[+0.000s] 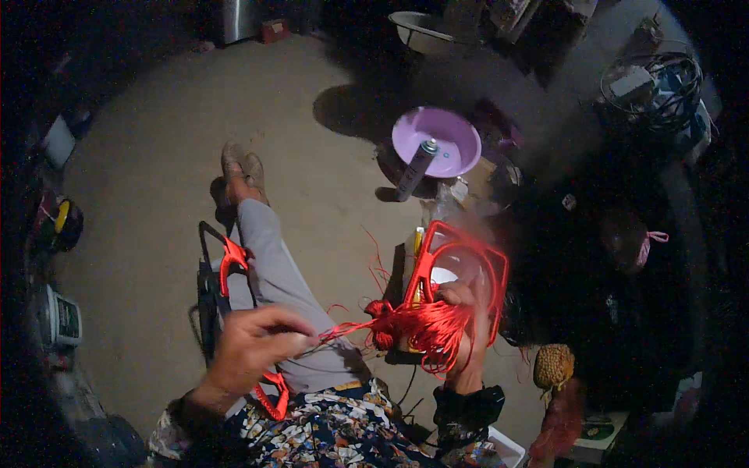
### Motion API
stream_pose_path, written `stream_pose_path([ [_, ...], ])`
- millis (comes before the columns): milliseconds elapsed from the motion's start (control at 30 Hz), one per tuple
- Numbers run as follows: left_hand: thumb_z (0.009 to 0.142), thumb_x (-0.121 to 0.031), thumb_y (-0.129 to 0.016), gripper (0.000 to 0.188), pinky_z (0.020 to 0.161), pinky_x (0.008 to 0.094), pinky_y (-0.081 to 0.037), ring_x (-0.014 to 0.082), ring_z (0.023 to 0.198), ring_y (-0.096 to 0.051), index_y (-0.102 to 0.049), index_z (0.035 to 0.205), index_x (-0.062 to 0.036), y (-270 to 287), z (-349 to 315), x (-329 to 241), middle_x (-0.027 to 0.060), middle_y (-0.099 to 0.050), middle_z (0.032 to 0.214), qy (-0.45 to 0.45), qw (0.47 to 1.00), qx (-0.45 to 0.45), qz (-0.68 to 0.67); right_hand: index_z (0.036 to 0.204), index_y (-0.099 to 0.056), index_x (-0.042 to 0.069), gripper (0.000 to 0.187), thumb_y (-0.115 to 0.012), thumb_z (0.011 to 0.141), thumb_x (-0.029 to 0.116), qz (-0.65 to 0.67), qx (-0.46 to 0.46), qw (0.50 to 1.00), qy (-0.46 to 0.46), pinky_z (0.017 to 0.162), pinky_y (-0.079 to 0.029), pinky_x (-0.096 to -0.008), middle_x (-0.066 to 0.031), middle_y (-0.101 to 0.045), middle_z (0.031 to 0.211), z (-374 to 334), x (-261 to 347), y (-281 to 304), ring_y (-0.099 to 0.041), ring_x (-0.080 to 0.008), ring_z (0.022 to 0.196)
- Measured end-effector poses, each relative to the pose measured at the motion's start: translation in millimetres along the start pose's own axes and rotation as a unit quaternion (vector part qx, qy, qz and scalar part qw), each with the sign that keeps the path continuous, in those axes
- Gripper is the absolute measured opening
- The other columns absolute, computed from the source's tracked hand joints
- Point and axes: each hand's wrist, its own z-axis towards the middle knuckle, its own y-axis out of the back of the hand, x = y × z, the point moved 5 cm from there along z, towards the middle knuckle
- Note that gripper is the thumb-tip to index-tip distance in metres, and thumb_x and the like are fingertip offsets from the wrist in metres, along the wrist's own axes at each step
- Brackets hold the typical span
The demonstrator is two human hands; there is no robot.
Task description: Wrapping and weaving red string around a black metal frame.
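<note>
A bundle of thin red cords [437, 321] fans out in front of me, with a knot-like red clump at its left end. My right hand [471, 347] is closed around the bundle, its fingers partly covered by the loose strands. From the clump, several strands run left to my left hand [261, 347], which pinches their ends between thumb and fingers above my lap. Just beyond my right hand is a red plastic frame [425, 269] with an open middle; a pale round thing shows through it.
A purple basin [460, 160] stands on the floor ahead, with a spray can [417, 170] upright next to it. Left of my legs is a dark frame with red armrest-like parts [232, 257]. At the right lie a yellowish knobbly thing [554, 365] and coiled cables [679, 86].
</note>
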Motion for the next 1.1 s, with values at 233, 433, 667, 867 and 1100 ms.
stream_pose_path([
  [233,0.081,-0.010,-0.065,0.030,0.084,0.0293,-0.048,0.0145,0.090,-0.062,-0.061,0.109,-0.0007,-64.9,37.6,0.2,0.0064,-0.066,0.098,-0.139,0.973,0.111,0.147,0.081,-0.048,0.005,0.030,-0.050,0.098,0.031,0.092,0.013,0.990,-0.102,0.060,-0.037,-0.0270,0.0016,-0.038,0.062,-3.5,-40.7,-22.1,-0.038,-0.0109,0.058],
  [433,0.081,-0.006,-0.061,0.027,0.076,0.0278,-0.049,0.0119,0.085,-0.060,-0.061,0.106,0.0014,-62.2,44.9,32.3,0.0069,-0.064,0.096,-0.004,0.998,0.063,-0.019,0.082,-0.046,0.005,0.036,-0.042,0.100,0.037,0.113,0.098,0.980,-0.127,0.051,-0.035,-0.0263,0.0012,-0.037,0.057,-9.1,-39.0,-40.3,-0.038,-0.0112,0.049],
  [667,0.086,-0.011,-0.064,0.024,0.073,0.0248,-0.049,0.0097,0.086,-0.060,-0.063,0.107,0.0001,-55.7,46.7,30.0,0.0053,-0.066,0.092,-0.074,0.986,0.090,0.117,0.084,-0.044,0.009,0.024,-0.048,0.097,0.029,0.135,0.244,0.934,-0.223,0.042,-0.031,-0.0264,0.0017,-0.035,0.053,-9.7,-39.4,-53.6,-0.031,-0.0093,0.042],
  [867,0.087,-0.012,-0.066,0.020,0.070,0.0228,-0.048,0.0074,0.077,-0.059,-0.064,0.101,0.0014,-74.5,37.0,26.0,0.0019,-0.065,0.087,0.063,0.976,0.191,-0.087,0.083,-0.043,0.009,0.025,-0.049,0.096,0.029,0.131,0.281,0.922,-0.232,0.041,-0.031,-0.0253,0.0021,-0.037,0.052,-6.4,-37.7,-56.9,-0.033,-0.0075,0.041],
  [1100,0.085,-0.010,-0.066,0.016,0.070,0.0240,-0.049,0.0074,0.076,-0.058,-0.065,0.096,0.0019,-63.8,36.3,17.5,0.0009,-0.064,0.082,-0.001,0.987,0.159,-0.024,0.082,-0.041,0.011,0.033,-0.047,0.097,0.040,0.004,0.316,0.937,-0.149,0.044,-0.032,-0.0255,0.0033,-0.038,0.055,-4.2,-47.4,-47.7,-0.036,-0.0086,0.045],
])
